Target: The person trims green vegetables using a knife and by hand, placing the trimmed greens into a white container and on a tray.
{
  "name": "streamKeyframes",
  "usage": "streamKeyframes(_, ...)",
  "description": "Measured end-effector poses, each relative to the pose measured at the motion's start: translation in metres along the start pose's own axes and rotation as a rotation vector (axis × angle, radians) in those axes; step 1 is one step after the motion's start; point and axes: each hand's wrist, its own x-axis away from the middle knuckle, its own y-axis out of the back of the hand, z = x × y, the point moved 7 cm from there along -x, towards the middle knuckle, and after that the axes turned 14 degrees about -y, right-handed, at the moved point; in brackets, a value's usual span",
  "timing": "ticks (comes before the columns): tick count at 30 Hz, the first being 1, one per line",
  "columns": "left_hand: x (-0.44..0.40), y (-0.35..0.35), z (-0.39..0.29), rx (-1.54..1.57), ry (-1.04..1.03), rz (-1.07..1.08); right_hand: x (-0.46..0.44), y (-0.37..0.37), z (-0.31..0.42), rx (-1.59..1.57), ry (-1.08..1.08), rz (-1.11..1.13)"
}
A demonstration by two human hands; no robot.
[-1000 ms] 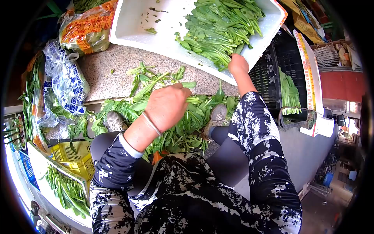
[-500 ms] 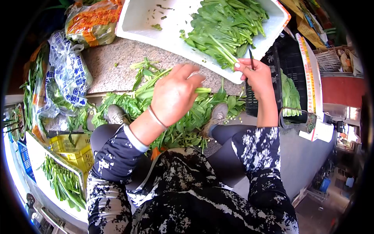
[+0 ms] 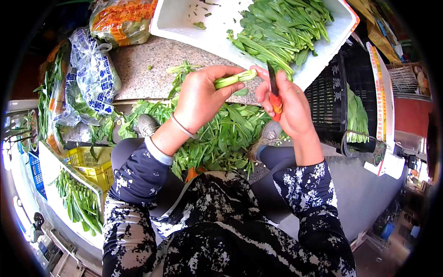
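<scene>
Between thumb and fingers, my left hand point(image 3: 200, 97) pinches a short bunch of green stalks point(image 3: 235, 79), cut ends pointing right. Close on its right, my right hand point(image 3: 293, 104) grips a small knife point(image 3: 275, 98) with an orange-red handle, its dark blade pointing up. Behind the hands, a white foam box point(image 3: 184, 34) holds a pile of leafy greens point(image 3: 286, 27) on its right side. Loose leaves point(image 3: 221, 134) lie heaped below my hands, between the shoes. A few more stalks point(image 3: 181, 76) rest on the stone slab.
Plastic bags of vegetables point(image 3: 94, 74) stand at the left on the speckled slab point(image 3: 138, 64). A yellow basket point(image 3: 94, 166) and a foam box of green stalks point(image 3: 78, 198) are lower left. A black crate point(image 3: 327, 101) with greens point(image 3: 356, 115) stands at the right.
My right hand has come back from the greens in the white box, and the knife now shows upright in it. My left hand has lifted the stalks toward it. The view has shifted slightly.
</scene>
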Motion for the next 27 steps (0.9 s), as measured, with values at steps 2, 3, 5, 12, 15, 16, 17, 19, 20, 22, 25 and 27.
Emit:
streamKeyframes(2,0.003,-0.003,0.012,0.113,0.135,0.019,0.002,-0.006,-0.002,0.001,0.0,0.009)
streamKeyframes(3,0.003,-0.003,0.012,0.111,0.135,0.021,0.001,-0.006,-0.003,-0.001,0.001,0.01)
streamKeyframes(5,0.006,-0.006,0.016,0.15,0.207,0.08,-0.001,-0.007,-0.006,0.058,-0.001,-0.009)
streamKeyframes(12,0.011,-0.011,0.022,0.329,0.275,0.023,-0.005,-0.005,-0.012,0.04,-0.039,-0.023)
streamKeyframes(15,0.011,-0.011,0.021,0.424,0.317,0.021,-0.006,-0.004,-0.013,0.03,-0.044,-0.006)
streamKeyframes(16,0.012,-0.011,0.021,0.432,0.315,0.036,-0.007,-0.005,-0.012,0.013,-0.038,-0.005)
streamKeyframes(17,0.012,-0.011,0.022,0.439,0.313,0.052,-0.007,-0.004,-0.013,0.014,-0.035,-0.004)
streamKeyframes(19,0.013,-0.01,0.024,0.5,0.357,0.061,-0.009,-0.004,-0.018,-0.033,-0.069,0.055)
streamKeyframes(20,0.013,-0.01,0.024,0.513,0.367,0.091,-0.01,-0.003,-0.017,-0.033,-0.067,0.057)
streamKeyframes(22,0.016,-0.01,0.025,0.527,0.384,0.122,-0.011,-0.002,-0.022,-0.099,-0.126,0.073)
streamKeyframes(25,0.015,-0.005,0.028,0.483,0.394,0.121,-0.012,0.001,-0.024,-0.007,-0.145,-0.022)
streamKeyframes(27,0.02,-0.004,0.032,0.588,0.538,0.094,-0.012,0.001,-0.026,0.055,-0.188,-0.055)
